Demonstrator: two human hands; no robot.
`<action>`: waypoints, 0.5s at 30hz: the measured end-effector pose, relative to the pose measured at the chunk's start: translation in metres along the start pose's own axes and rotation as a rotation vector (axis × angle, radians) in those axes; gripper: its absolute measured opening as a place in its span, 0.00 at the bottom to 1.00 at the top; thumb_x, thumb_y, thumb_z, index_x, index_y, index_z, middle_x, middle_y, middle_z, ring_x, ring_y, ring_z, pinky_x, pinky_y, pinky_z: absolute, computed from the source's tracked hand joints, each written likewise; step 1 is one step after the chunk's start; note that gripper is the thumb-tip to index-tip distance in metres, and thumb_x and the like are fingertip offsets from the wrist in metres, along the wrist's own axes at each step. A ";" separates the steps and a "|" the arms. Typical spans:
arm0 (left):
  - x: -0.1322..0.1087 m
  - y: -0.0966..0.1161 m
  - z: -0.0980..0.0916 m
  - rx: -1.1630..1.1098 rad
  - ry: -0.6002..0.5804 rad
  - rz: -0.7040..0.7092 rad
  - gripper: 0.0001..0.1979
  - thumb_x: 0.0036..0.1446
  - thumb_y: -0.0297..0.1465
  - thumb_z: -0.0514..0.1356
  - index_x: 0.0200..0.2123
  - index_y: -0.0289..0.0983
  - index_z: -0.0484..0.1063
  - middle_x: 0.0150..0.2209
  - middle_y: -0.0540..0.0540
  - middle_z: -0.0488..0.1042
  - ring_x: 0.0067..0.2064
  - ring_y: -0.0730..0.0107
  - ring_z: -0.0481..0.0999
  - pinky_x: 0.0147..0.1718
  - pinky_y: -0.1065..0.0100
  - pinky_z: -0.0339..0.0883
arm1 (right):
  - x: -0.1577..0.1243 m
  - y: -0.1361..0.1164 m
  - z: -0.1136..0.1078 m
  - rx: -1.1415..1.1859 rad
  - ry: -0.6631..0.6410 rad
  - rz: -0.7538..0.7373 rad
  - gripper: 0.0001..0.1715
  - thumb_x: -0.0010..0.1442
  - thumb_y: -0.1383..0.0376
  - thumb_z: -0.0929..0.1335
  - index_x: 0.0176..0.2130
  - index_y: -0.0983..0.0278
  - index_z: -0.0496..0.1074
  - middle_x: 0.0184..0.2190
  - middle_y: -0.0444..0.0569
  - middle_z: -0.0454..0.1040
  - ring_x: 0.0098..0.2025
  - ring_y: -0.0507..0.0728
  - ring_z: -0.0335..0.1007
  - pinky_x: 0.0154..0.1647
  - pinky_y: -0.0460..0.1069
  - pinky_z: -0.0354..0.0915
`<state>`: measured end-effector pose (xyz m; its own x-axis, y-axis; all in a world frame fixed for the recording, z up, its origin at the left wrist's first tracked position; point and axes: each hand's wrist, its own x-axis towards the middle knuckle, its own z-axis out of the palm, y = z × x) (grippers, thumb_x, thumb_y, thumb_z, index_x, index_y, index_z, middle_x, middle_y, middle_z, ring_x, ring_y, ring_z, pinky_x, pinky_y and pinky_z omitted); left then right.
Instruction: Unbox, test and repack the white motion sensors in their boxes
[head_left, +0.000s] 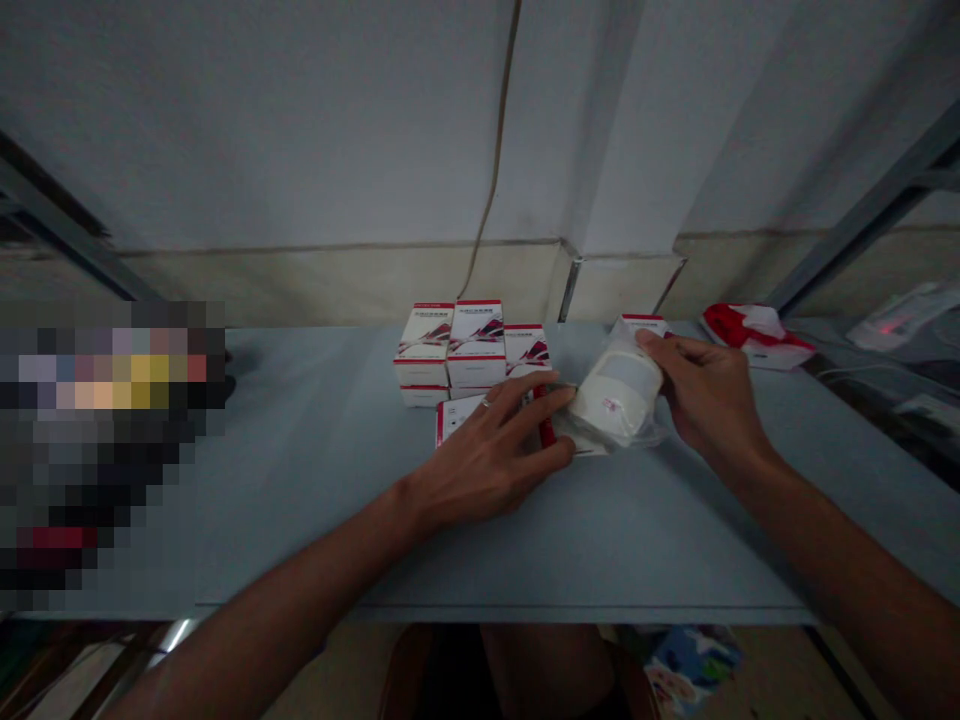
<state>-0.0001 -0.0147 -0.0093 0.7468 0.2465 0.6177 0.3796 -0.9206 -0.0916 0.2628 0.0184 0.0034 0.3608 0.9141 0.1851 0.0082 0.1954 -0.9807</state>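
My right hand (709,385) pinches the upper end of a clear plastic bag holding a white motion sensor (611,395). The sensor is tilted, with a greyish window and a small pink mark on its front. My left hand (502,450) lies over a white and red carton (456,414), fingers apart, fingertips close to the bag's left side; whether they touch it I cannot tell. The carton is mostly hidden beneath this hand. Behind the bag, the red-edged top of another carton (643,323) shows.
Several white and red cartons (478,335) stand grouped behind my left hand. Towards the back right lies a red and white package (759,335), with a clear plastic bag (904,315) farther right. The blue-grey table (315,440) meets a wall. Pixelation covers the left side.
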 end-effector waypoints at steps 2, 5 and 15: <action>0.000 0.001 0.001 0.014 0.028 -0.026 0.06 0.67 0.25 0.62 0.47 0.37 0.71 0.67 0.33 0.67 0.72 0.43 0.61 0.65 0.42 0.71 | 0.001 0.004 0.002 0.044 0.009 -0.071 0.25 0.49 0.50 0.82 0.19 0.60 0.72 0.18 0.42 0.68 0.19 0.50 0.62 0.16 0.48 0.62; 0.001 0.003 0.003 0.044 0.050 -0.041 0.07 0.66 0.25 0.63 0.47 0.37 0.72 0.67 0.34 0.66 0.72 0.42 0.61 0.65 0.40 0.70 | -0.002 0.007 0.006 0.095 -0.013 -0.080 0.24 0.50 0.49 0.82 0.22 0.59 0.72 0.22 0.43 0.70 0.22 0.51 0.65 0.14 0.47 0.65; 0.000 -0.001 0.010 0.093 0.179 -0.042 0.07 0.65 0.25 0.65 0.46 0.38 0.72 0.67 0.37 0.66 0.71 0.45 0.63 0.62 0.43 0.72 | -0.034 -0.004 0.012 -0.023 -0.213 -0.323 0.13 0.55 0.59 0.80 0.31 0.60 0.76 0.32 0.42 0.74 0.32 0.52 0.74 0.26 0.48 0.78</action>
<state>0.0050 -0.0107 -0.0169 0.6231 0.2189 0.7509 0.4639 -0.8764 -0.1295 0.2391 -0.0095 0.0020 0.1342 0.8604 0.4917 0.1114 0.4800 -0.8702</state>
